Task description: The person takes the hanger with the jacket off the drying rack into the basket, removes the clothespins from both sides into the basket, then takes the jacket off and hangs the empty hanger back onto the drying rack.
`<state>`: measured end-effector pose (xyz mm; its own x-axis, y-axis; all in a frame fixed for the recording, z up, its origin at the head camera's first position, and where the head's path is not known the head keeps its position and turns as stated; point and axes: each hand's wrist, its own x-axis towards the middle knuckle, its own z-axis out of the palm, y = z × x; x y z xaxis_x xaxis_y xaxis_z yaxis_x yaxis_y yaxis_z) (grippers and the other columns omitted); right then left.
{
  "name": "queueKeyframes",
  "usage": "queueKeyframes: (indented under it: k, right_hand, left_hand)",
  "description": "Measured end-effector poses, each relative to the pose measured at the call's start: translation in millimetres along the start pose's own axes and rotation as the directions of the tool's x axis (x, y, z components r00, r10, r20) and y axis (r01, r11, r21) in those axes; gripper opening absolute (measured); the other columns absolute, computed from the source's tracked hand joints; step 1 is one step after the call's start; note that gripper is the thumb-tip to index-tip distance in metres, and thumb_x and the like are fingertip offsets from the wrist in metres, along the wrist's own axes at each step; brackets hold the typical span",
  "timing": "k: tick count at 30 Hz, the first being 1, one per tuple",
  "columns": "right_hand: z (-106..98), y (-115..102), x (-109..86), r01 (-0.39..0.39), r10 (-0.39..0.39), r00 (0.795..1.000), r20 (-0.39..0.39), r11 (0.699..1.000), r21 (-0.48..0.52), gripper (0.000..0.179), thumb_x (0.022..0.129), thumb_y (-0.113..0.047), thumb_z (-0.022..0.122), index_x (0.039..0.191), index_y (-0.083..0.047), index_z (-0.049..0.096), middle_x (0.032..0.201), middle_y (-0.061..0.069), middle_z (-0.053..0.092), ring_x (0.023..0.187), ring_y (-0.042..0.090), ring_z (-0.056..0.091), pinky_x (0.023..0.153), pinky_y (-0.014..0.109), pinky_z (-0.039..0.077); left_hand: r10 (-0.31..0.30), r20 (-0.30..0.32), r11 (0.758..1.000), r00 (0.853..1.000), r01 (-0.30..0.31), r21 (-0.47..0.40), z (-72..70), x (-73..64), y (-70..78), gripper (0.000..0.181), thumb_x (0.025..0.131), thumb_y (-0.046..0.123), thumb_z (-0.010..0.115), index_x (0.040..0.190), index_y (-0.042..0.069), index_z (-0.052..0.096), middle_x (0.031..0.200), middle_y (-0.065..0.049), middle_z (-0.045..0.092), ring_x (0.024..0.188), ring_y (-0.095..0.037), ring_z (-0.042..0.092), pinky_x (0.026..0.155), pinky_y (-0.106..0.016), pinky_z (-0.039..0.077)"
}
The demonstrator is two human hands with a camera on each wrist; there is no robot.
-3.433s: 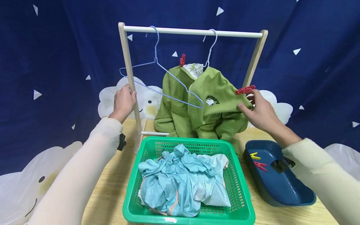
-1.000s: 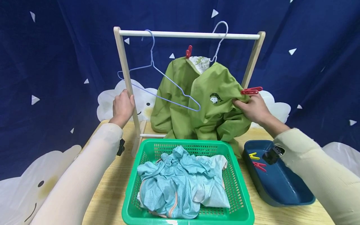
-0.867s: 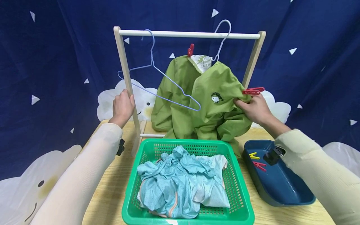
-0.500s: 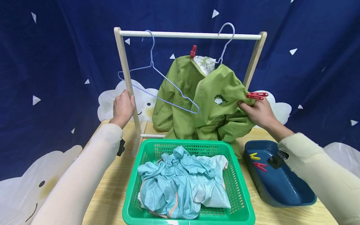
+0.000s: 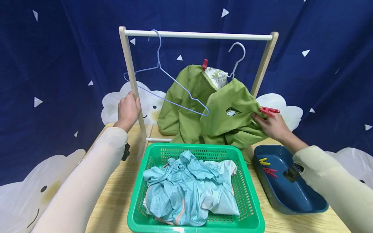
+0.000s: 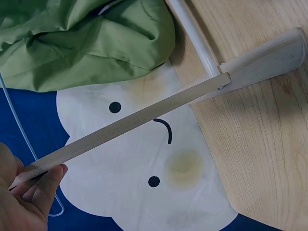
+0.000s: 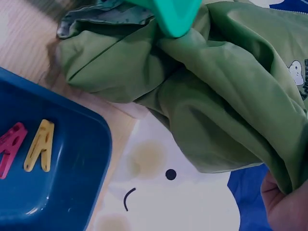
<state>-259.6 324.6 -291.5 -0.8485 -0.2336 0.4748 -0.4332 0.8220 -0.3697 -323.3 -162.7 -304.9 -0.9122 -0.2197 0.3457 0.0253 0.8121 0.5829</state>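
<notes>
My left hand (image 5: 127,110) grips the left wooden post of a small clothes rack (image 5: 198,34); the left wrist view shows its fingers round the post (image 6: 130,120). With my right hand (image 5: 275,126) I pinch the shoulder of a green zip jacket (image 5: 224,123), beside a red clothespin (image 5: 269,111) clipped there. Another red clothespin (image 5: 205,64) sits at the jacket's other shoulder. The jacket's white hanger (image 5: 243,55) shows only its hook, which is below the rack's bar and off it; the rest is inside the jacket. A bare blue hanger (image 5: 158,53) hangs from the bar at left.
A green basket (image 5: 138,191) of light-blue clothes (image 5: 180,191) stands in front of the rack. At its right is a dark blue tray (image 5: 303,191) with a yellow clothespin (image 5: 264,161) and a pinkish-red clothespin (image 5: 270,171). A blue curtain (image 5: 58,81) hangs behind.
The right hand has taken hold of the jacket's shoulder and moved it rightward; the white hanger's hook rose off the bar, then came down below it. The left hand stays on the post.
</notes>
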Motion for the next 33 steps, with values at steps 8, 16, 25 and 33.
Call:
queueKeyframes:
  k: [8,16,25,33]
  right_hand:
    - [5.5,10.2,-12.4,0.006,-0.005,0.999,0.036,1.000,-0.006,0.029,0.102,-0.018,0.061,0.117,0.005,0.069,0.106,0.029,0.071,0.088,0.032,0.065,0.072,0.031,0.047]
    - [11.1,18.2,-20.2,0.037,-0.033,0.998,0.057,0.997,-0.066,0.027,0.101,-0.016,0.060,0.105,0.008,0.069,0.099,0.031,0.070,0.090,0.046,0.064,0.076,0.060,0.048]
    - [18.0,30.5,-26.2,0.124,-0.119,0.991,0.058,0.988,-0.090,0.012,0.095,-0.010,0.065,0.088,-0.002,0.070,0.079,0.012,0.071,0.067,0.017,0.058,0.060,0.040,0.046]
    - [21.2,30.2,-37.7,0.079,-0.066,0.991,0.115,0.991,-0.110,0.015,0.096,-0.012,0.065,0.081,-0.009,0.065,0.068,-0.001,0.057,0.065,0.010,0.047,0.059,0.031,0.040]
  left_hand:
    - [0.004,-0.002,1.000,1.000,-0.004,-0.001,2.2,-2.0,0.6,0.027,0.105,0.019,0.048,0.113,-0.005,0.057,0.107,-0.032,0.069,0.101,-0.051,0.067,0.085,-0.057,0.054]
    - [-0.006,-0.007,1.000,1.000,0.006,0.000,2.0,-1.3,2.8,0.027,0.105,0.019,0.048,0.113,-0.005,0.057,0.108,-0.032,0.069,0.103,-0.051,0.067,0.085,-0.057,0.053]
    - [-0.008,-0.002,1.000,1.000,0.008,-0.005,1.2,-0.4,0.8,0.027,0.106,0.019,0.047,0.114,-0.005,0.056,0.107,-0.031,0.069,0.101,-0.050,0.067,0.084,-0.056,0.054]
    - [-0.010,-0.007,1.000,1.000,0.010,0.000,0.5,-1.6,0.6,0.027,0.105,0.019,0.048,0.114,-0.005,0.056,0.108,-0.032,0.069,0.103,-0.051,0.067,0.085,-0.057,0.053]
